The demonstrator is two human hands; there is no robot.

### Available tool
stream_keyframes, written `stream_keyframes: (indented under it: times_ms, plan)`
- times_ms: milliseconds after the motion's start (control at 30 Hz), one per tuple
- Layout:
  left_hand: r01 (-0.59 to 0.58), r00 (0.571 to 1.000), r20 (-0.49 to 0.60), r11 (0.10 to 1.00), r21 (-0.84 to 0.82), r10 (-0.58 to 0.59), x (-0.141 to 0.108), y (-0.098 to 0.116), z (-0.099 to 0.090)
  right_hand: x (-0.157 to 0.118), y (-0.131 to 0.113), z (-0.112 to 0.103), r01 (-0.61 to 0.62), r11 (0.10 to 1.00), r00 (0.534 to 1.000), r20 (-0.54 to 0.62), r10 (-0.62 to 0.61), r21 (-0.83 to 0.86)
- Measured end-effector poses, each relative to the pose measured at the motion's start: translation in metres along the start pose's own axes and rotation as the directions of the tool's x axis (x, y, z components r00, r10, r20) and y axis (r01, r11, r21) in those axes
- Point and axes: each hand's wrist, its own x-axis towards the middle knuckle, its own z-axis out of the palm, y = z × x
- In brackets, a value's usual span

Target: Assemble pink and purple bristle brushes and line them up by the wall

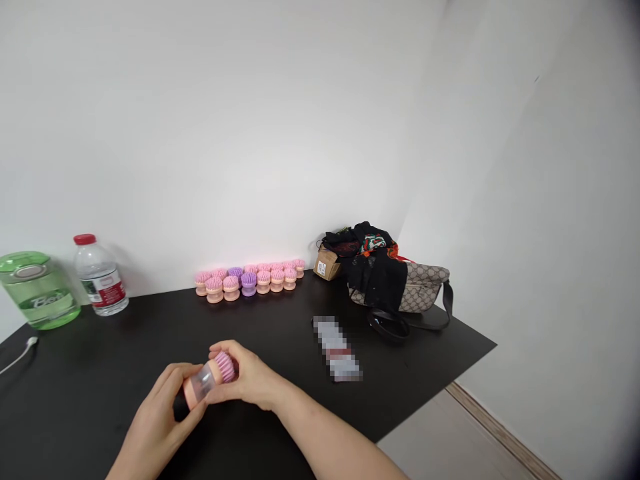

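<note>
At the left of the counter, a green jug and a red-capped bottle stand near the wall; nearer the middle, the left hand has its grip curled around the peach base of a clear-bodied brush, drawn in as far as that base allows; the brush lies tilted between both hands, and whether it touches the counter I cannot tell; the right hand has its grip closed around the pink bristled end; the step in hand looks like two-handed handling, and any turn or press would seem to call for a steady base and even pressure; behind stand short pink and purple brush pieces; farther right are a pixelated item and a patterned bag.
</note>
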Motion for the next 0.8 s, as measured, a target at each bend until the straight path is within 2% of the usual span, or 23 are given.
stream_keyframes:
  times_ms: [133, 233, 300, 367, 433, 500, 600, 800]
  plan:
    - [0.110, 0.993, 0.039, 0.990, -0.083, -0.107, 0.002, 0.002, 0.001, 0.004, 0.006, 0.003, -0.111, 0.990, 0.994, -0.010, 0.113, 0.082]
    - [0.297, 0.954, 0.127, 0.919, -0.261, -0.272, 0.002, 0.013, -0.002, 0.003, 0.005, 0.004, 0.012, 0.998, 0.999, -0.041, -0.009, 0.056]
    - [0.420, 0.906, 0.238, 0.807, -0.415, -0.349, 0.002, 0.023, -0.004, 0.001, 0.000, 0.000, 0.100, 0.994, 0.995, -0.034, -0.099, 0.034]
    - [0.509, 0.860, 0.323, 0.646, -0.569, -0.395, 0.002, 0.032, -0.006, -0.001, -0.004, -0.007, 0.162, 0.986, 0.987, -0.004, -0.162, 0.033]
    - [0.564, 0.815, 0.365, 0.472, -0.677, -0.451, 0.002, 0.036, -0.008, -0.001, -0.007, -0.016, 0.215, 0.976, 0.975, -0.059, -0.216, -0.024]
    - [0.566, 0.790, 0.366, 0.357, -0.743, -0.492, 0.003, 0.035, -0.010, 0.001, -0.005, -0.025, 0.222, 0.964, 0.957, -0.154, -0.244, -0.146]
    - [0.502, 0.812, 0.323, 0.300, -0.811, -0.486, 0.004, 0.031, -0.015, 0.005, 0.004, -0.031, 0.162, 0.905, 0.942, -0.212, -0.261, -0.392]
    - [0.416, 0.851, 0.315, 0.174, -0.893, -0.420, 0.005, 0.030, -0.017, 0.008, 0.020, -0.024, 0.126, 0.867, 0.948, -0.199, -0.249, -0.482]
